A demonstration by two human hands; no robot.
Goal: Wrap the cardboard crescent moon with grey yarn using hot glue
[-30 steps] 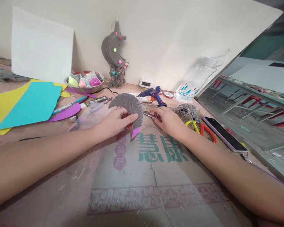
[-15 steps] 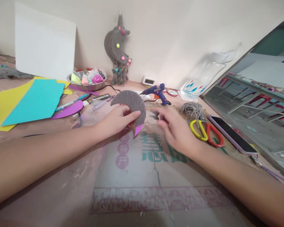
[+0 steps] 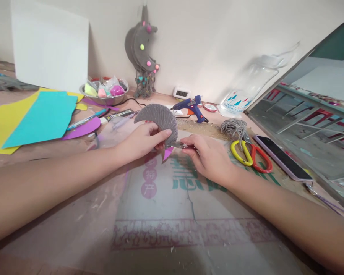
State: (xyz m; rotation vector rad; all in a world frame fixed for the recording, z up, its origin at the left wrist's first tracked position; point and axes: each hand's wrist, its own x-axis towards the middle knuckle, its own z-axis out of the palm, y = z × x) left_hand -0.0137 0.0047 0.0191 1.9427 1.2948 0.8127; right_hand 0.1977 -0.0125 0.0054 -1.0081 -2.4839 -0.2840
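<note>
My left hand grips a crescent moon wrapped in grey yarn, thumb in front and the other fingers partly hidden behind it. The crescent's lower tip is bare purple. Just right of that tip, my right hand is closed in a pinch on grey yarn, which runs toward the crescent's lower edge. A ball of grey yarn and scissors with yellow and red handles lie to the right of that hand.
Behind the hands are a blue glue gun, a small digital clock and a metal bowl of clay packets. A finished grey moon ornament hangs on the wall. A phone and plastic jug are right; coloured sheets left.
My right hand has moved left to the crescent's lower edge, bringing the yarn against it. My left hand still holds the crescent. The whole view has shifted slightly.
</note>
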